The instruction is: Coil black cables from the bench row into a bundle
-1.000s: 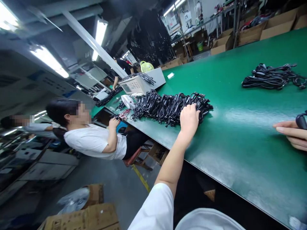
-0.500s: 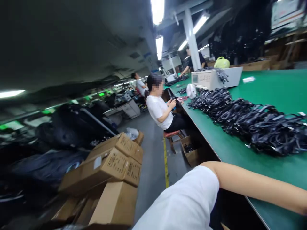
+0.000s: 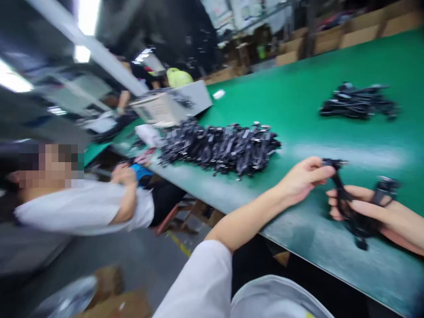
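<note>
A bundle of black cables (image 3: pixel 344 194) hangs between my two hands above the green table (image 3: pixel 298 229). My left hand (image 3: pixel 306 179) pinches its upper end, where metal connector tips show. Lower down, the fingers of my right hand (image 3: pixel 364 207) close round the middle of the bundle. Another dark coil with a metallic end (image 3: pixel 386 190) shows just behind my right hand; whether it is held or lies on the table is unclear. A long pile of black cables (image 3: pixel 225 148) lies to the left of my hands, and a smaller heap (image 3: pixel 359 101) lies beyond them.
On the left sits a person in a white shirt (image 3: pixel 82 203), hands near the table edge. A beige instrument (image 3: pixel 159 108), a yellow-green object (image 3: pixel 179 78) and a white fan (image 3: pixel 148 134) stand past the pile. Cardboard boxes (image 3: pixel 361 37) line the far side.
The view has swung right and down toward the table. Both my hands and the cable bundle between them now show; earlier only my left arm was visible.
</note>
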A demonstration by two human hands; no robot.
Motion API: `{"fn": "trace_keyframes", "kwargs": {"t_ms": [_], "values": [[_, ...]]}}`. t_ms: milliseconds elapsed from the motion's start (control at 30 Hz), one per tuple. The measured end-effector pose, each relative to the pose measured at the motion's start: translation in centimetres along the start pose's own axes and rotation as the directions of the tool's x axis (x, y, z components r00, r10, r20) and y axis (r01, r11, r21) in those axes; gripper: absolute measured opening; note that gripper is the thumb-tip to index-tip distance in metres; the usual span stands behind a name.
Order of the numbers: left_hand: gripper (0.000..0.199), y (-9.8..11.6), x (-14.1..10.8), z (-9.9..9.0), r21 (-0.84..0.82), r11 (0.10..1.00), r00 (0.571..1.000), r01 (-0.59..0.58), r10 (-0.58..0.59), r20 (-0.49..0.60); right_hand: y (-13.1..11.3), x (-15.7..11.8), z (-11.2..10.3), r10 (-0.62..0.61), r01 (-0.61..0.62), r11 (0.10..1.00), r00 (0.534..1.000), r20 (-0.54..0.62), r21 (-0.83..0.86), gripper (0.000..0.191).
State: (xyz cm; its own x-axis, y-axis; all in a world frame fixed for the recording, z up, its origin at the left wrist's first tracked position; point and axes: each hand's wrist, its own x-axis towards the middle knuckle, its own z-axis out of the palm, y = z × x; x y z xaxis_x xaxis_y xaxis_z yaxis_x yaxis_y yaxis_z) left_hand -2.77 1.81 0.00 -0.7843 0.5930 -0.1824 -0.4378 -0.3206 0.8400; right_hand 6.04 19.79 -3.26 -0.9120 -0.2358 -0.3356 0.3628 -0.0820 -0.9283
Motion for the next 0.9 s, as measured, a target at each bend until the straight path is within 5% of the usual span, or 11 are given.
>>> {"fn": "trace_keyframes", "kwargs": {"t_ms": [133,333,900], "values": [[0.055,-2.0,0.6,-0.7,-0.157,0.986,0.995,0.060,-0.048,0.082,0.2,-1.9,-1.9,0.025,-0.043,0.988,0.992,0.124,0.148,0.053],[0.047,-2.0,-0.3,-0.1,-0.173,0.984,0.994,0.054,-0.037,0.101,0.4,-1.5,-2.0,0.046,-0.117,0.954,0.967,0.250,0.276,0.040],[0.055,-1.5,0.1,-0.6,-0.074,0.995,0.994,0.072,-0.065,0.086,-0.3,-2.0,-1.3,-0.036,-0.024,0.961,0.977,0.212,0.275,0.043]]}}
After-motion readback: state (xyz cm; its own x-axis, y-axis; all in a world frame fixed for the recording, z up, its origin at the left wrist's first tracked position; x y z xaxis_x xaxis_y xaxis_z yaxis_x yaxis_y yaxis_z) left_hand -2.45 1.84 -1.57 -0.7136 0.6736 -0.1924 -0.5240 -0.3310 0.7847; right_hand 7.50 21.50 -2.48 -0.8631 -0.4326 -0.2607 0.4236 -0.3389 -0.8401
